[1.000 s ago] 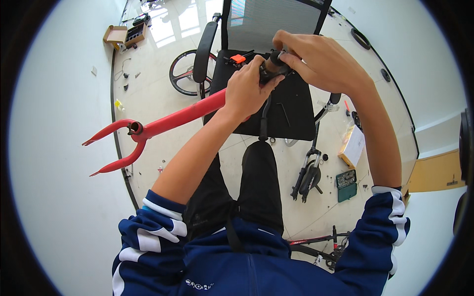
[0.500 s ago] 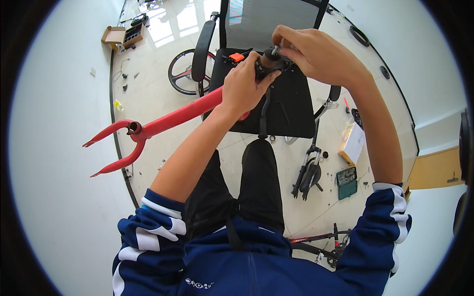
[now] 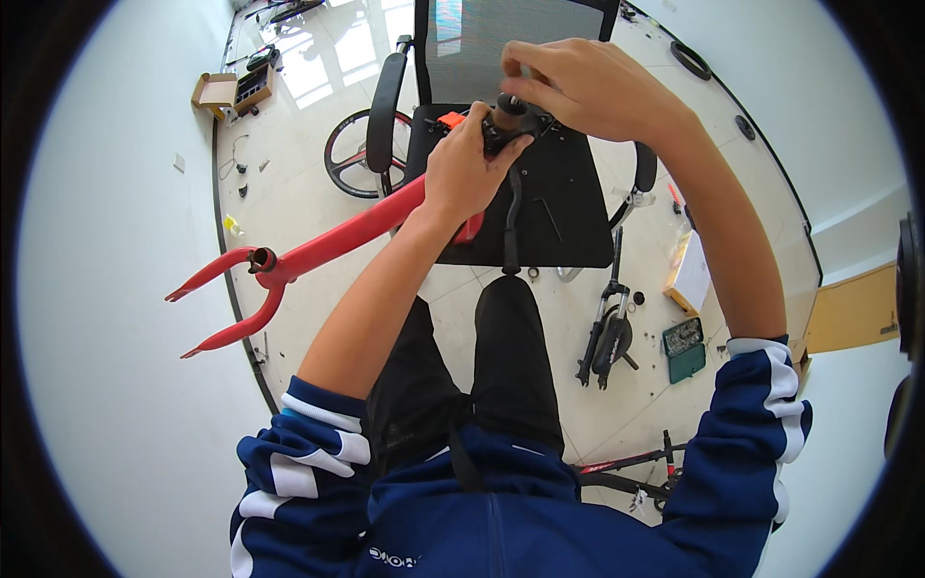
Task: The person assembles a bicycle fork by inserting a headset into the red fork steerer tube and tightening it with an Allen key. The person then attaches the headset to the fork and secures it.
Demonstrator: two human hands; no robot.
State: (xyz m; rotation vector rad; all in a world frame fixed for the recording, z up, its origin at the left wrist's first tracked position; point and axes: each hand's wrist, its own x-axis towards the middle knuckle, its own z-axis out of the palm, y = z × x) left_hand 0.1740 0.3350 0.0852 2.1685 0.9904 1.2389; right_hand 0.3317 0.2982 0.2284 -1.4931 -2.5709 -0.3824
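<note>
My left hand [image 3: 464, 169] is wrapped round the upper end of a red bicycle frame [image 3: 352, 229], which slants down to the left and ends in two prongs. Beside its fingers a dark, brownish cylindrical part [image 3: 508, 114] with a black top sticks up at that end. Just above this part, my right hand [image 3: 597, 91] has its thumb and fingers bent together; whatever lies between them is too small or hidden to name. A black bar with a grip [image 3: 512, 246] hangs over the front edge of the black chair seat [image 3: 568, 217].
An L-shaped hex key [image 3: 550, 220] and an orange object [image 3: 450, 120] lie on the chair. Around it on the floor are a wheel [image 3: 342, 154], a suspension fork [image 3: 607, 337], a green tool case [image 3: 684, 352], a white box [image 3: 688, 275] and another bicycle frame [image 3: 626, 464].
My right hand has shifted slightly up and left, uncovering the black top of the cylindrical part. My left hand still grips the red frame.
</note>
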